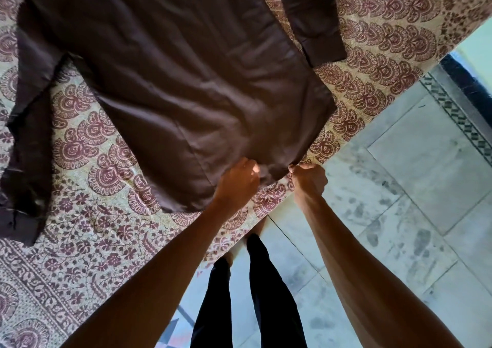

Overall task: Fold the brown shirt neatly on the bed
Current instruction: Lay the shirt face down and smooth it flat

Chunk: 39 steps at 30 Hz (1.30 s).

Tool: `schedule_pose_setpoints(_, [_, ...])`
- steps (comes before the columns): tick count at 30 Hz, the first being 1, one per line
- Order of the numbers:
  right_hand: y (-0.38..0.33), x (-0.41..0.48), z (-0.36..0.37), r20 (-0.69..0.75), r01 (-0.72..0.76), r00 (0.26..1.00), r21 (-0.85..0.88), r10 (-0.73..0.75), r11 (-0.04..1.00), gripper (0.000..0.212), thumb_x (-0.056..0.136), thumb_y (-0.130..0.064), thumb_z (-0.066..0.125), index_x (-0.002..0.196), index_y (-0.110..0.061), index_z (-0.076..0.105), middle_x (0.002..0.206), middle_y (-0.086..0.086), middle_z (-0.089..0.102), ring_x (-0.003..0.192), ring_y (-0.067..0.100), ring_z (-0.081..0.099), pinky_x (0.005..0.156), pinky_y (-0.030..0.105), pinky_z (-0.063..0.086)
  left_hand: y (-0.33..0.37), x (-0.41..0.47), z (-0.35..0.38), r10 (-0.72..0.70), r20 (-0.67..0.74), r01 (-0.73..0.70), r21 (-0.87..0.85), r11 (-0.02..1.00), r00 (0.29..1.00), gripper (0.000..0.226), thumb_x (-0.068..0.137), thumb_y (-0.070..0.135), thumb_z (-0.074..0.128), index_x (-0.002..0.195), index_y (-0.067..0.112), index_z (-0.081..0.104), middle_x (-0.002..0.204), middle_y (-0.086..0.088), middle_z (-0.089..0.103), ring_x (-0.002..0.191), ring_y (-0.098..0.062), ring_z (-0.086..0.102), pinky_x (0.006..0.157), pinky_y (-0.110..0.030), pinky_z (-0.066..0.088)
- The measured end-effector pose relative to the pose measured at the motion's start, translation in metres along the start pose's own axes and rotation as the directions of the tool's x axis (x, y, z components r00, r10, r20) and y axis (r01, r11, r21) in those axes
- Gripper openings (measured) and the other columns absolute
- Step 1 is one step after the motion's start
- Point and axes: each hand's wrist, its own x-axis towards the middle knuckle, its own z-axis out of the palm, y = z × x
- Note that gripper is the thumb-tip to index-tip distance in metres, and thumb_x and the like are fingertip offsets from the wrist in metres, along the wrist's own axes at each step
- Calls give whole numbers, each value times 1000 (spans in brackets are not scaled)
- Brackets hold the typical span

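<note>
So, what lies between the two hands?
In the head view, a short bunched hem of the brown shirt spans left hand to right hand, patterned bedspread beneath.

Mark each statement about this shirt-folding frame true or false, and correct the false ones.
1. The left hand and right hand both grip the brown shirt at its lower hem. True.
2. The shirt is already folded into a compact square. False: it lies spread out, with its sleeves extended to either side.
3. The bed is covered by a plain white sheet. False: the bedspread is cream with a maroon print.
4. The person stands on a tiled floor at the bed's edge. True.
</note>
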Motion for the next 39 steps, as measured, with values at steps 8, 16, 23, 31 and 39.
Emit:
schedule_pose_setpoints(8, [-89,64,-33,-191,313,930,-30,-313,949,39,86,-7,53,125,-9,55,128,14,56,113,30,55,91,39,44,17,46,-24,87,-66,-64,302,951,994,59,83,46,59,137,29,42,143,-4,39,128,-29,41,97,-48,42])
schedule_pose_setpoints(16, [-128,120,-52,5,436,862,-516,-507,737,29,88,-35,60,101,-12,71,106,12,70,104,33,63,82,38,49,38,90,-15,-5,127,-46,393,918,992,79,81,66,50,149,40,20,161,-2,3,146,-39,5,108,-71,19])
schedule_pose_setpoints(23, [-123,123,-54,-136,364,828,-608,-544,706,40,81,-36,69,108,-8,59,111,15,66,108,34,59,90,44,47,40,81,-2,34,71,-60,405,912,997,72,83,65,46,147,39,25,161,-3,12,146,-38,13,106,-69,22])
schedule_pose_setpoints(31, [-119,120,-55,-6,495,750,-659,-662,567,20,81,-18,64,100,-15,61,108,10,68,119,33,52,93,44,43,-16,32,-33,-281,-515,309,-33,950,810,40,80,24,60,120,22,57,126,-7,50,109,-30,49,88,-43,42])
schedule_pose_setpoints(39, [-114,109,-56,-13,412,770,-754,-638,512,27,89,-18,58,114,-7,56,122,16,60,123,36,46,96,45,40,-91,-23,-48,-861,-447,707,-525,473,245,66,89,41,53,140,7,29,137,-25,34,121,-44,40,98,-54,35])
